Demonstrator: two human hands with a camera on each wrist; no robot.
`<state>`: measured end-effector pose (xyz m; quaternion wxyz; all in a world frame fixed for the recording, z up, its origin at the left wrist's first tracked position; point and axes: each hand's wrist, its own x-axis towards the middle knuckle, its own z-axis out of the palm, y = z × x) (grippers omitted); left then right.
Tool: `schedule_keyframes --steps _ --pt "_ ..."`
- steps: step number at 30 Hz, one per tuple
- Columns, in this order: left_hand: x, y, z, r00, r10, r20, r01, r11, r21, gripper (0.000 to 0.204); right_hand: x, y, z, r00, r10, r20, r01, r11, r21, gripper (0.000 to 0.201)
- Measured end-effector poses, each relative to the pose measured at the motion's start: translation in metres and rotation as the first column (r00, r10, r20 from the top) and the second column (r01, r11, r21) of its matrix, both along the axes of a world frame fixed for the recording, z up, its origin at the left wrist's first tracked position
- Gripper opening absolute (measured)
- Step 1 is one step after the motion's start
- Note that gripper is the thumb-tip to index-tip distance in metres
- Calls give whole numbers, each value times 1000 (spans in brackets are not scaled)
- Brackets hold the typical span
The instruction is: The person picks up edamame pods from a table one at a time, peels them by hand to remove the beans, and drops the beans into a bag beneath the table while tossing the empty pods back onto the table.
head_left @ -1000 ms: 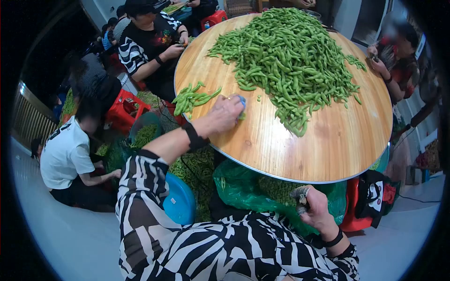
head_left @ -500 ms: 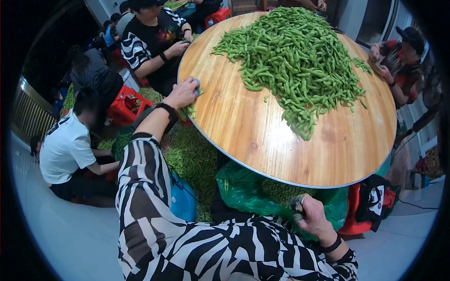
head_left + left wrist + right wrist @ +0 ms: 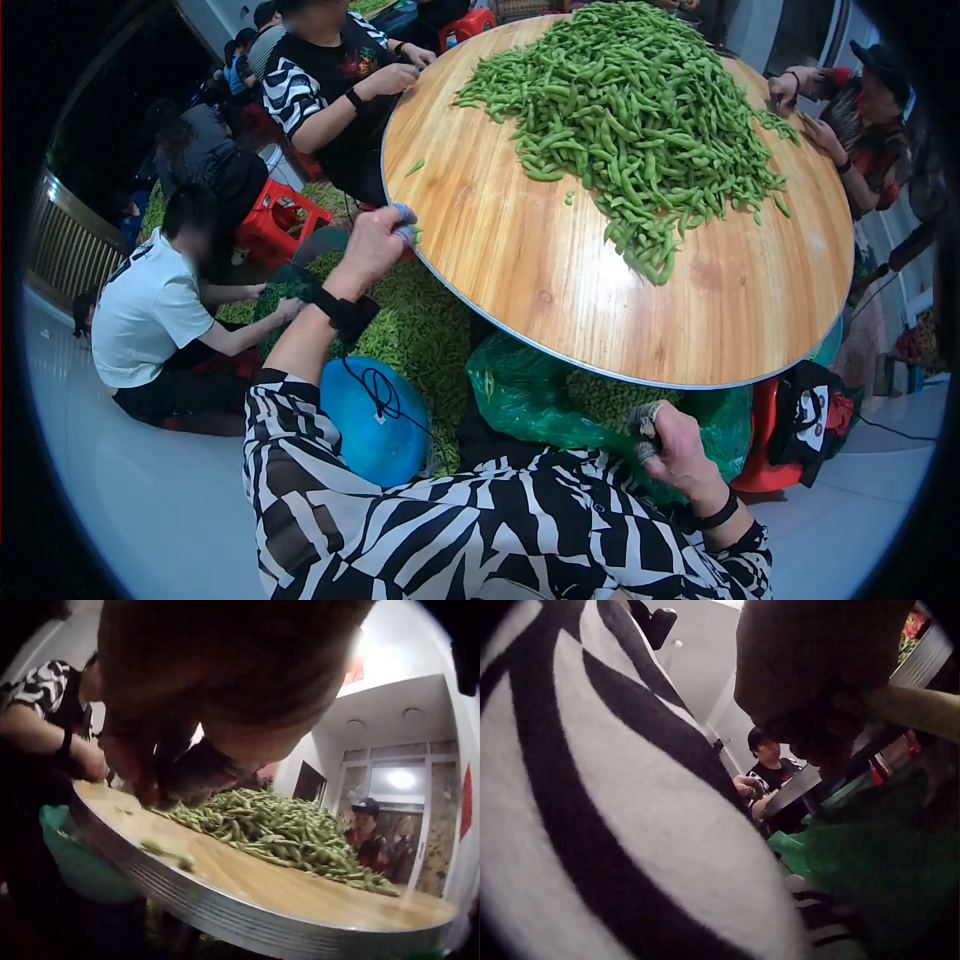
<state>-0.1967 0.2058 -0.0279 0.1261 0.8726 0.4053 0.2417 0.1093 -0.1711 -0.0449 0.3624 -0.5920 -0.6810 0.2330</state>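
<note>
My left hand [image 3: 370, 245] is at the left rim of the round wooden table [image 3: 520, 290], bluish wraps on its fingertips. A few green soybean pods [image 3: 418, 236] lie right by these fingers, and a single pod [image 3: 415, 167] sits farther up the tabletop. The left wrist view has the hand dark over the rim, with pods [image 3: 166, 853] on the wood below. My right hand [image 3: 672, 450] hangs before my body, below the near rim, its fingers curled and grey-wrapped. Dark in the right wrist view, it shows no clear object in its grip.
A large heap of soybean pods [image 3: 630, 130] covers the table's far middle. Beneath the near rim is a green plastic bag [image 3: 520, 390]. A blue tub [image 3: 372, 425] with a cable and more pods [image 3: 425, 330] are lower left. Other people sit around; red stools [image 3: 280, 220] stand between.
My left hand has moved left from the tabletop to the rim, and the small pod pile there is gone but for a few. The right hand stays nearly in place.
</note>
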Motion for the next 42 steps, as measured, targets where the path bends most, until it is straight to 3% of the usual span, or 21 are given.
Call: schedule_keyframes --steps 1,3,5,8,10,13,15,17,19,23,24,26,27,29,31,34,35,37,38,41,42 --pt "5 -8 -1 999 -9 42 13 997 -79 12 0 -1 0 1000 -3 -1 3 1000 -7 27" --pt "7 -6 -14 996 -57 -63 63 994 94 11 2 -5 -1 1000 -22 -3 21 1000 -20 26" --pt "13 -7 -16 998 26 -63 -20 994 105 10 2 -4 4 1000 -14 -8 14 1000 4 26" --pt "23 -23 -12 994 -41 -102 43 999 14 9 7 -8 0 1000 -30 10 30 999 -14 26" --pt "50 -66 7 982 -186 11 186 977 -100 12 10 -9 -3 998 -60 -27 60 998 5 27" --pt "91 -146 39 863 -419 282 504 756 -419 11 12 -7 6 982 -138 -130 137 990 -18 29" --pt "113 -180 38 669 -648 364 741 614 -272 14 15 -9 7 967 -178 -182 170 984 -62 30" --pt "131 -204 31 597 -687 414 802 487 -347 18 17 -10 9 935 -262 -239 255 965 -62 30" --pt "145 -215 33 592 -703 395 799 448 -401 19 21 -14 11 902 -298 -312 292 954 -68 30" --pt "174 -189 37 503 -785 362 864 475 -170 20 23 -20 14 769 -334 -545 270 943 -196 28" --pt "184 -178 42 589 -750 301 806 574 -146 17 22 -21 16 710 -357 -607 252 934 -254 27" --pt "209 -150 35 745 -641 182 657 753 -37 15 22 -21 21 753 -257 -605 104 955 -276 25" --pt "220 -139 37 771 -625 119 627 778 21 15 22 -22 23 769 -203 -606 30 959 -283 24" --pt "237 -127 35 765 -634 116 624 774 112 11 15 -18 11 838 -77 -540 13 993 -121 22" --pt "259 -119 33 765 -637 88 626 769 125 9 15 -10 0 957 50 -286 -9 989 145 24" --pt "280 -118 29 821 -562 -96 570 814 114 10 11 -12 17 826 -66 -559 -31 986 -162 24" --pt "282 -118 28 838 -515 -181 538 835 112 12 11 -14 17 713 -139 -687 -28 974 -226 24" --pt "285 -113 15 848 -503 -166 522 847 99 16 12 -18 15 423 -290 -858 -54 937 -344 24" --pt "284 -111 11 844 -513 -155 530 844 88 15 10 -16 15 377 -286 -881 -13 949 -314 27" --pt "272 -118 5 830 -526 -186 553 821 145 14 13 -20 -9 26 -273 -962 -113 955 -274 31" --pt "267 -122 3 825 -525 -206 560 809 178 15 10 -19 -8 45 -283 -958 -110 952 -287 34"
